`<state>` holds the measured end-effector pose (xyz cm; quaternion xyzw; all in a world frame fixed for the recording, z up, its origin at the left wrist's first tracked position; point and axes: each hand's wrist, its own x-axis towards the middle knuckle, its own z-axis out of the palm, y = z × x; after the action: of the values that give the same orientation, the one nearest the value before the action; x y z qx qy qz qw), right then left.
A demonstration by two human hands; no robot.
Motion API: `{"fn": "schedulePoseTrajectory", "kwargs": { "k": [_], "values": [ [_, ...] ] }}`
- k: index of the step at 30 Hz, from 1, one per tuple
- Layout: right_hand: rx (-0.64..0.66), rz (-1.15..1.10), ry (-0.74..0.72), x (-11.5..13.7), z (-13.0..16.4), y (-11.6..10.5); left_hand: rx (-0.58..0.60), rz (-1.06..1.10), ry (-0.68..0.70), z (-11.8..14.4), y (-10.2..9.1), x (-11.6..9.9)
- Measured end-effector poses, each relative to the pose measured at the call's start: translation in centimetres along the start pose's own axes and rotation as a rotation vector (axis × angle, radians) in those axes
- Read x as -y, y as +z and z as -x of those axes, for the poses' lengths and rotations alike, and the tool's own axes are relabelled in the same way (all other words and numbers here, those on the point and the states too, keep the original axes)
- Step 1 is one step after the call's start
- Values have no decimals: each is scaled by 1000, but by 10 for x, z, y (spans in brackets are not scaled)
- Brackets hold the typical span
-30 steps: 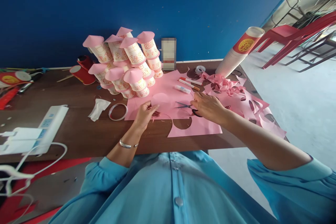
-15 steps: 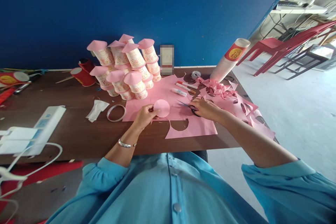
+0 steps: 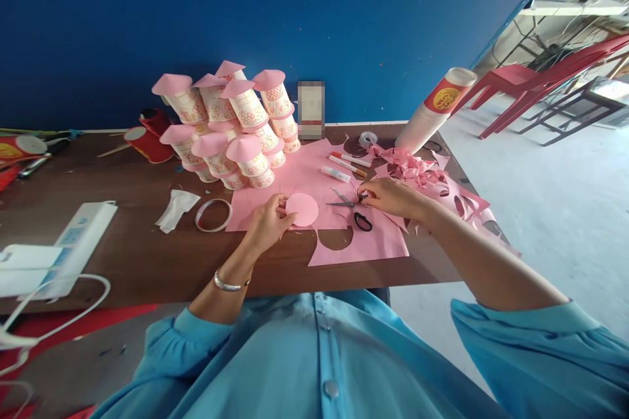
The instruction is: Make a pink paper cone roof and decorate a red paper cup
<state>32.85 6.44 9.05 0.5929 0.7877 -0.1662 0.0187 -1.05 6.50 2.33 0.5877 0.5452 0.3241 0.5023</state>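
In my left hand (image 3: 269, 221) is a pink paper disc (image 3: 301, 209), pinched at its left edge between thumb and fingers. My right hand (image 3: 388, 198) has its fingertips on the far handle loop of the scissors (image 3: 362, 221), whose near loop shows free of the fingers. The scissors' blades are spread and point left over the pink paper sheet (image 3: 373, 245), which has a round cut-out at its front edge. Behind the disc stand several stacked paper-cup towers (image 3: 244, 157) with pink cone roofs and red drawings.
Markers (image 3: 348, 163) and a glue stick (image 3: 335, 174) lie on the sheet. Pink scraps (image 3: 417, 170) and a tall cup stack (image 3: 435, 111) are at the right. A tape roll (image 3: 213, 215), crumpled tissue (image 3: 177, 209) and a power strip (image 3: 83, 245) lie left.
The scissors have opened wider, and their near loop has come clear of my right hand. My left hand still holds the disc, a little nearer my body. The view has shifted slightly.
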Motion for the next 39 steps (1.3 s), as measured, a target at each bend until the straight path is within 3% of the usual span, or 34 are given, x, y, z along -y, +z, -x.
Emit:
{"fn": "schedulePoseTrajectory", "kwargs": {
  "k": [6, 9, 13, 16, 18, 20, 23, 26, 31, 36, 39],
  "values": [
    [-291, 88, 150, 23, -38, 17, -131, -675, 362, 12, -20, -11],
    [-333, 39, 148, 29, -61, 25, -158, -781, 446, 13, -32, -20],
    [-362, -28, 96, 34, -67, 27, -175, -657, 570, 3, -36, -29],
    [-363, -151, -36, 40, -54, 25, -132, -458, 626, -8, -29, -36],
    [-309, -469, -209, 46, -47, 27, -60, -307, 650, -13, -21, -42],
    [-272, -732, -273, 51, -42, 33, 25, -226, 650, -14, -12, -49],
    [-234, -1076, -241, 58, -40, 45, -11, -152, 646, -13, -1, -57],
    [-244, -1323, -179, 61, -38, 51, -14, 41, 527, -14, 6, -57],
    [-273, -1307, -159, 60, -31, 50, 43, 309, 289, -20, 10, -49],
    [-303, -1319, -189, 63, -31, 51, 73, 335, 283, -21, 9, -44],
    [-400, -1306, -168, 59, -32, 52, 28, 351, 291, -23, 5, -42]
  ]
}}
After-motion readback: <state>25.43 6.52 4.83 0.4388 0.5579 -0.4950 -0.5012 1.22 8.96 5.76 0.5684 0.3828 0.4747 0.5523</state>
